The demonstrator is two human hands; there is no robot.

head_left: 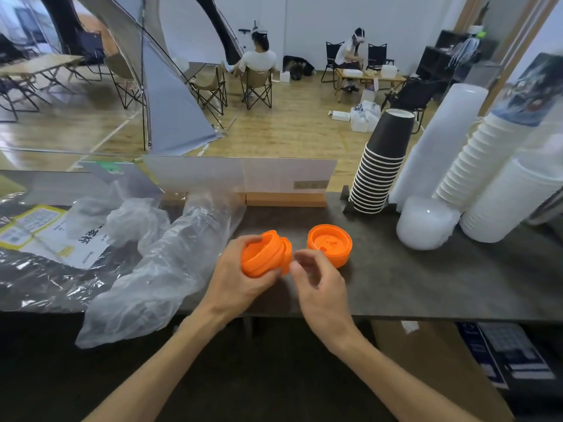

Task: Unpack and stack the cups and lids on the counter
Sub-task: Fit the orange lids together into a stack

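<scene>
Dark counter point(426, 278), frame centre: left hand point(240, 278) closed around tilted nested orange lids point(265, 254). Right hand point(316, 284) half-curled, empty, fingertips at their edge. Second orange lid stack point(330, 243) rests just right.

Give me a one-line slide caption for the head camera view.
Left hand grips a few orange lids while the right hand reaches for them, beside a lid stack on the counter.

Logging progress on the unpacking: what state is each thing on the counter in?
Left hand: gripping a tilted bunch of orange lids.
Right hand: empty, fingers curled beside them.
Orange lid stack: resting on the counter.
Black cups: nested upside down.
Plastic bag: crumpled.
</scene>
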